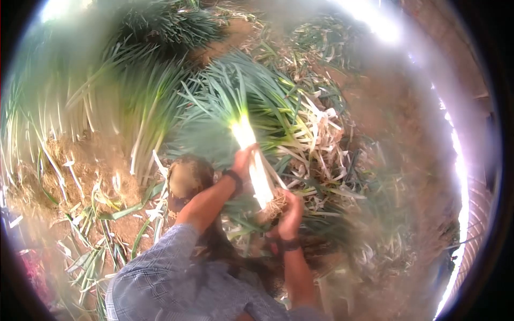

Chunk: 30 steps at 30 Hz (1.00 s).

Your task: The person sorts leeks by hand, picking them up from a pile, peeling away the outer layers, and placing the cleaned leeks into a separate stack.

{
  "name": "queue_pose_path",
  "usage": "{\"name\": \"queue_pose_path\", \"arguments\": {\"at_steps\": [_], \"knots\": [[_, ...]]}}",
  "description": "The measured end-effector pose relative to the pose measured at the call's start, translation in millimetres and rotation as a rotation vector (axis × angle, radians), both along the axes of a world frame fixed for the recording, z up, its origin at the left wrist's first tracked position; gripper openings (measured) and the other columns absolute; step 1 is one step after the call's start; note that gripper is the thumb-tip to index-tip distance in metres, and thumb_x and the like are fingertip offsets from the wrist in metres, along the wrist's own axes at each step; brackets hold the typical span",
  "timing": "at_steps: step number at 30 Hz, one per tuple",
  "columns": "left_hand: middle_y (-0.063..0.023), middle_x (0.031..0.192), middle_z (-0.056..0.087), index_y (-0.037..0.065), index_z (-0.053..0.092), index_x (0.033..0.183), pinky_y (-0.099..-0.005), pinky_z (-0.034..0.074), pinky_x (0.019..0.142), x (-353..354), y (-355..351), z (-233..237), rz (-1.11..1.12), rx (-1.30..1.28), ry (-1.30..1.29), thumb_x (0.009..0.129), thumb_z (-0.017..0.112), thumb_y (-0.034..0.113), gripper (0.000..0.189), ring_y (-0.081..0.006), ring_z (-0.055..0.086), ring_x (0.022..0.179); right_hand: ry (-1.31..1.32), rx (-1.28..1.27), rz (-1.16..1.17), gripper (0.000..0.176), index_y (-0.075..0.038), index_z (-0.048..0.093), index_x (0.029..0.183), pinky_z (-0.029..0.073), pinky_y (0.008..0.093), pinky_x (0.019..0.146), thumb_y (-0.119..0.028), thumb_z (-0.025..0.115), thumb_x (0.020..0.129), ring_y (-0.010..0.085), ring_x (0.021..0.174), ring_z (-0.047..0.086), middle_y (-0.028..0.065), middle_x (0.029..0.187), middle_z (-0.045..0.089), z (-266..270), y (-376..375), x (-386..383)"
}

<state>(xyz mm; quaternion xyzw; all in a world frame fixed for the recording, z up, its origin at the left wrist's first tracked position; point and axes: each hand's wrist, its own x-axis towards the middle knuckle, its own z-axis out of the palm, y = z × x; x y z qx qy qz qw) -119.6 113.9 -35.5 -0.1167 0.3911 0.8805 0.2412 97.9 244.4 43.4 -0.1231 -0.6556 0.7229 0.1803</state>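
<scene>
A bunch of long green-leaved, white-stemmed onions [261,179] lies at the middle of the frame, leaves toward the top and root end toward the bottom, slightly tilted. The left hand [245,161] is closed around its white stems, with a dark wristband [233,180] just below the hand. The right hand [290,216] is at the lower end, its fingers curled beside the tangled roots [276,204] and touching them; whether it grips them cannot be told. The two hands are apart, both on the bunch.

The surface is bare brown ground [375,109], seen at the right and in patches at upper centre. A heap of similar onions [313,125] lies on it just behind and to the right of the bunch, its pale ends toward the right. More stalks [59,112] stand close together across the left of the frame, roots down, and dark green leaves [166,24] fill the top. Loose leaf scraps [88,262] litter the lower left, near a blurred pink thing [36,275].

Along the right edge, a glaring strip of light [460,176] runs beside a curved, patterned sheet [476,230]. A checked grey-blue shirt [155,267] fills the bottom. Hazy patches blur much of the view.
</scene>
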Motion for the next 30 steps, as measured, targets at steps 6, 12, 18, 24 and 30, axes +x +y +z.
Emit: {"name": "queue_pose_path", "arguments": {"at_steps": [6, 12, 18, 24, 30], "knots": [[-0.008, 0.098, 0.058, 0.007, 0.056, 0.123, -0.0399, 0.054, 0.071, 31.4, -16.2, 66.2, 0.003, 0.302, -0.293, 0.092, 0.062, 0.04, 0.045, -0.0231, 0.061, 0.086, -0.395, -0.626, -0.366, 0.037, -0.006, 0.059, 0.123, 0.05, 0.0367, 0.091, -0.036, 0.046, 0.104, 0.0215, 0.1, 0.062, 0.0042, 0.11, 0.065, -38.6, 27.1, 3.5], [-0.0117, 0.101, 0.063, 0.015, 0.052, 0.128, -0.0382, 0.056, 0.076, 22.1, -21.3, -12.3, 0.126, 0.338, 0.043, 0.096, 0.05, 0.041, 0.041, -0.024, 0.063, 0.086, -0.573, -0.666, -0.245, 0.038, -0.006, 0.057, 0.126, 0.05, 0.0374, 0.09, -0.035, 0.048, 0.103, 0.0212, 0.102, 0.062, 0.0048, 0.113, 0.064, -101.8, 3.9, -53.1], [-0.0129, 0.091, 0.068, -0.002, 0.062, 0.11, -0.0357, 0.057, 0.074, 40.3, -48.1, 38.1, 0.004, 0.458, 0.031, 0.091, 0.051, 0.051, 0.057, -0.0236, 0.066, 0.076, -0.641, -0.544, -0.182, 0.041, -0.005, 0.055, 0.129, 0.051, 0.038, 0.09, -0.035, 0.051, 0.101, 0.0208, 0.104, 0.062, 0.0053, 0.116, 0.064, -110.7, 0.8, -59.6], [-0.0149, 0.095, 0.069, -0.002, 0.061, 0.107, -0.0341, 0.057, 0.071, 59.1, -44.2, 81.9, 0.146, 0.376, -0.098, 0.092, 0.05, 0.043, 0.049, -0.0231, 0.066, 0.075, -0.695, -0.38, -0.119, 0.044, -0.005, 0.053, 0.133, 0.052, 0.0386, 0.089, -0.034, 0.053, 0.1, 0.0205, 0.105, 0.063, 0.0059, 0.119, 0.064, -117.3, -10.4, -56.7], [-0.0137, 0.091, 0.068, -0.001, 0.062, 0.105, -0.0335, 0.057, 0.071, 56.1, -54.9, 71.8, 0.063, 0.556, -0.144, 0.093, 0.051, 0.043, 0.048, -0.0225, 0.067, 0.073, -0.71, -0.092, -0.015, 0.048, -0.005, 0.051, 0.136, 0.052, 0.0393, 0.089, -0.034, 0.056, 0.098, 0.0201, 0.107, 0.063, 0.0064, 0.122, 0.064, -122.3, -27.1, -49.4]]}}
